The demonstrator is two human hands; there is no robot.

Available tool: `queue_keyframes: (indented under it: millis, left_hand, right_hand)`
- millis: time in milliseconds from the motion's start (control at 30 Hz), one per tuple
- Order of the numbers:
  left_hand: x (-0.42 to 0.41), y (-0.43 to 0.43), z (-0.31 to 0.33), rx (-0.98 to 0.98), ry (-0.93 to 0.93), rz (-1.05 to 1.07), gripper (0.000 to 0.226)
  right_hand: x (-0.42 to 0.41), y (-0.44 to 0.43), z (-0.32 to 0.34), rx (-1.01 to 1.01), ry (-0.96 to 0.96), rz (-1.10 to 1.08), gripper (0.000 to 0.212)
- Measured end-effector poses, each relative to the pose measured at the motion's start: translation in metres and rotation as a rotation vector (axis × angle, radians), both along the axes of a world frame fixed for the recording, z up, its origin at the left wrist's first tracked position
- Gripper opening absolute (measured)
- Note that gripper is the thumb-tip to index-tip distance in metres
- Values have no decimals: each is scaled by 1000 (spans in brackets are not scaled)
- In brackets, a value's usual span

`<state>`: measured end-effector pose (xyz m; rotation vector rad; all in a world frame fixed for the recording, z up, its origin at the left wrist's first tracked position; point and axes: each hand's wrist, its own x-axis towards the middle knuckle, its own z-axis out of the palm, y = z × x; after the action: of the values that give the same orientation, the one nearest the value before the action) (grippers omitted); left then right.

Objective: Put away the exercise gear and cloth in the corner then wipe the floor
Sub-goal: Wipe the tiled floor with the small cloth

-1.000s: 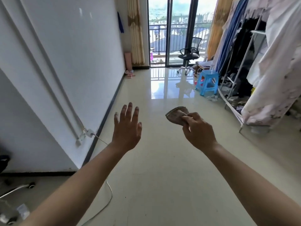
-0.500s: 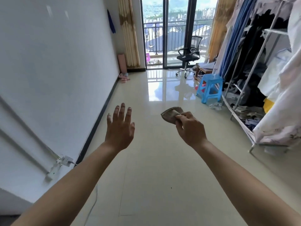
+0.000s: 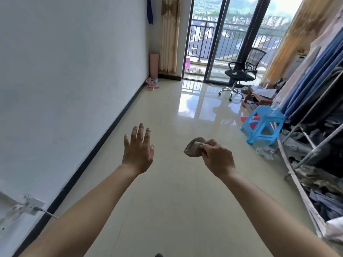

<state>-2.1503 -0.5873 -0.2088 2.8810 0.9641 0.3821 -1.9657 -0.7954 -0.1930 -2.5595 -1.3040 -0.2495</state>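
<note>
Gripping cloth (image 3: 194, 150) in right hand (image 3: 218, 158) | bunched, seemingly pointing forward-left | left hand (image 3: 138, 151) spread wide

Right hand (image 3: 219, 160) grips cloth (image 3: 194, 149); left hand (image 3: 138, 152) spread.

Both bare forearms extended forward. Left hand (image 3: 138, 151) back-up, fingers straight and slightly spread, thumb out. Right hand (image 3: 217, 156) knuckles up, fingers curled, pinching a folded cloth (image 3: 194, 149) at the fingertips.

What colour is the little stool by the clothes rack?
The stool is bright light blue, seen in the head view.
</note>
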Motion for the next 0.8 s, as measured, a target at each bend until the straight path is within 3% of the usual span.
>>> queue_keyframes:
  millis: [200,333,467,600,800]
  left_hand:
    - [141,84,26,35,29,-4,63]
    - [218,122,14,24,38,51,64]
    - [280,142,-33,-62,65,214,62]
    - [337,153,-86,-144,209,450,63]
    - [381,123,-113,-309,329,778,63]
  right_hand:
    - [144,84,31,74,4,-1,22]
    - [235,139,14,70,47,30,24]
    - [322,208,-36,-23,130,166,22]
    - [399,285,-96,-122,230,384,21]
    - [448,346,-143,-281,303,722,20]
